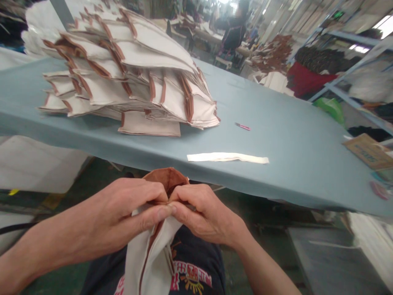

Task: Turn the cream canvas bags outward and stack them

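Close to my body, in front of the table edge, a white fabric piece with brown trim (135, 254) hangs down from both hands. My left hand (132, 205) pinches it between thumb and fingers. Facing it, my right hand (202, 209) pinches the same piece, and the two thumb tips meet. A brown flap of the piece stands up behind the fingers. Just what lies between the fingertips is hidden.
A large pile of white, brown-edged sewn pieces (138, 78) covers the left of the blue table (291, 139). A white strip (227, 157) and a small pink tool (243, 126) lie near its middle. A cardboard piece (370, 150) sits at the right.
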Demonstrator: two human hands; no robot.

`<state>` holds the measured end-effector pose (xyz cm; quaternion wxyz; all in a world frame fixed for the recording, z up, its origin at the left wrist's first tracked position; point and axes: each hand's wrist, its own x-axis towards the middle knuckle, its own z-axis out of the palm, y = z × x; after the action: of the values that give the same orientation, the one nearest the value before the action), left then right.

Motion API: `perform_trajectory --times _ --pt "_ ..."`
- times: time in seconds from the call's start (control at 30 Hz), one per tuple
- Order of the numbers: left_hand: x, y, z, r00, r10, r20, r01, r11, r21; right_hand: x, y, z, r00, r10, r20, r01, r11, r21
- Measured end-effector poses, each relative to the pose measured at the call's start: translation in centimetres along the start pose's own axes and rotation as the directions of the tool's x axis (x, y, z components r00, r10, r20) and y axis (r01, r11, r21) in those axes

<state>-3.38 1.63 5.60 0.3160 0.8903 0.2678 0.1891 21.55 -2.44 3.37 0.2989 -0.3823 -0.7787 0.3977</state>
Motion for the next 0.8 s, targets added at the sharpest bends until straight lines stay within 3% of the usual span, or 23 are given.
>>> perform_trajectory --times 0.1,0.3,0.8 --pt "0.1 -0.1 0.1 0.997 -0.026 0.072 0.037 0.987 -0.157 0.2 0.0 -0.1 0.998 0.048 0.026 -0.050 0.995 0.091" --pt "0.5 0.0 0.5 0.996 -0.073 0.060 0.090 0.924 -0.372 0.4 0.1 -0.3 0.992 0.110 0.066 -0.121 0.973 0.198" --pt "1.6 -0.7 0.4 0.963 -0.160 0.219 0.250 0.834 -0.492 0.6 1.6 0.1 0.985 0.107 0.138 -0.162 0.854 0.495"
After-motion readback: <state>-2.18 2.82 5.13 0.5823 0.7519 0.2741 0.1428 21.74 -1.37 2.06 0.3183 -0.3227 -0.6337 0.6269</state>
